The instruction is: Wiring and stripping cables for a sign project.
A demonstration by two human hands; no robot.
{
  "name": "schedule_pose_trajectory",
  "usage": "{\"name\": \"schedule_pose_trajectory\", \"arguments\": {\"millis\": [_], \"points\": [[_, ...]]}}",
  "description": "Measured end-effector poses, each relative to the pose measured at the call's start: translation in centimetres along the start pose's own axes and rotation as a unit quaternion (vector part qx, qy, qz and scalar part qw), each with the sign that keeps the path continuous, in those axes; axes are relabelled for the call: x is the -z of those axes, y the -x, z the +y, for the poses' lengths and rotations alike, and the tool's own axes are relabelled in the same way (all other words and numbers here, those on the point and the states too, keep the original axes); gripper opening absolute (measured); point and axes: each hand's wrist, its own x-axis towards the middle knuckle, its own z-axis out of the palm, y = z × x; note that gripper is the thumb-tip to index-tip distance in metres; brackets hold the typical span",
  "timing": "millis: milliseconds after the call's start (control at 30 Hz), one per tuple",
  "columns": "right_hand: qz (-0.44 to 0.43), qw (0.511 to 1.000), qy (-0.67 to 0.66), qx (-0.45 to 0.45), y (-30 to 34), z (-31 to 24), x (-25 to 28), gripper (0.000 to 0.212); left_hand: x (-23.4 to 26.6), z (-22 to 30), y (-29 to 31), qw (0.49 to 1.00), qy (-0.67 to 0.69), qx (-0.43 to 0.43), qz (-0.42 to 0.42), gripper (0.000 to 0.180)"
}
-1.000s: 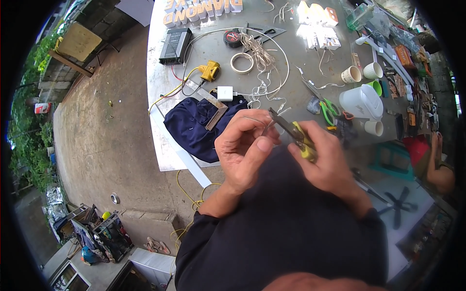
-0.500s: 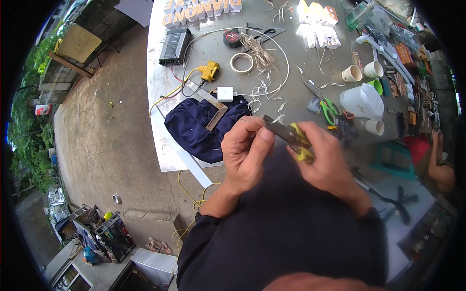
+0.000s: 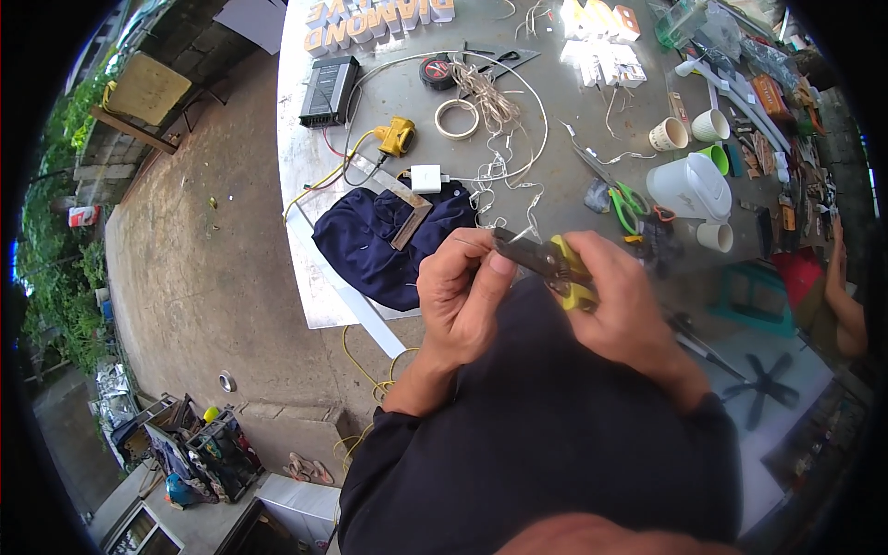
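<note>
My right hand (image 3: 622, 301) is wrapped round the yellow handles of a wire stripper (image 3: 535, 255), whose dark jaws point to the left. My left hand (image 3: 462, 301) is closed, with thumb and forefinger pinched at the tip of those jaws. A thin white wire (image 3: 528, 228) shows just above the jaws; the part between the left fingers is mostly hidden. Just beyond the left hand lies a dark blue cloth (image 3: 365, 240) with a metal square (image 3: 413, 222) on it. A string of small white LED modules (image 3: 495, 171) lies on the table ahead of the hands.
On the metal table (image 3: 407, 102) are a black power supply (image 3: 328, 91), yellow socket (image 3: 397, 137), white adapter (image 3: 426, 178), tape roll (image 3: 457, 119), tape measure (image 3: 436, 72), green-handled scissors (image 3: 628, 205), white jug (image 3: 689, 191) and lit letters (image 3: 601, 42). Another person's arm (image 3: 837, 301) shows at right.
Both hands and the wire stripper have shifted slightly left in the picture, and the whole view has moved a little. The grip of each hand looks the same.
</note>
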Motion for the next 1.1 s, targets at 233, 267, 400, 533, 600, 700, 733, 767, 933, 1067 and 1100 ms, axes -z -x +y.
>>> {"name": "schedule_pose_trajectory", "arguments": {"millis": [233,267,400,533,600,700,733,767,933,1067,1100], "points": [[0.003,1.000,-0.001,-0.004,0.20,0.32,0.06,0.046,-0.23,0.18,0.00,1.000,0.005,0.019,0.000,0.012],[0.002,1.000,-0.003,-0.006,0.25,0.38,0.10,0.047,-0.15,0.17,0.00,1.000,0.010,0.020,-0.010,0.012],[0.005,1.000,-0.002,-0.001,0.35,0.65,0.07,0.048,-0.22,0.34,-0.01,1.000,0.004,0.005,-0.023,0.013],[0.001,1.000,-0.006,-0.005,0.36,0.69,0.00,0.048,-0.16,0.16,0.11,1.000,-0.020,0.009,-0.010,0.013],[-0.001,1.000,-0.006,-0.004,0.30,0.59,0.08,0.048,-0.14,0.20,0.10,0.999,-0.032,0.006,-0.008,0.012],[-0.008,1.000,-0.010,-0.008,0.14,0.46,0.10,0.048,-0.29,0.48,0.07,0.999,-0.029,0.012,-0.001,0.012],[-0.009,1.000,-0.010,-0.007,0.14,0.50,0.08,0.048,-0.31,0.51,0.07,0.999,-0.030,0.014,0.002,0.011],[-0.010,1.000,-0.011,-0.006,0.17,0.61,0.06,0.049,-0.33,0.53,0.06,0.999,-0.032,0.017,0.005,0.010],[-0.008,1.000,-0.010,0.000,0.24,0.84,0.05,0.050,-0.51,0.65,0.11,0.998,-0.050,0.013,0.028,0.005],[-0.005,1.000,0.009,0.014,0.28,1.00,-0.05,0.053,-0.74,0.41,0.28,0.998,-0.041,-0.001,0.055,0.003],[-0.005,1.000,0.015,0.019,0.26,1.09,-0.07,0.055,-0.81,0.41,0.25,0.997,-0.043,0.000,0.056,0.003]]}}
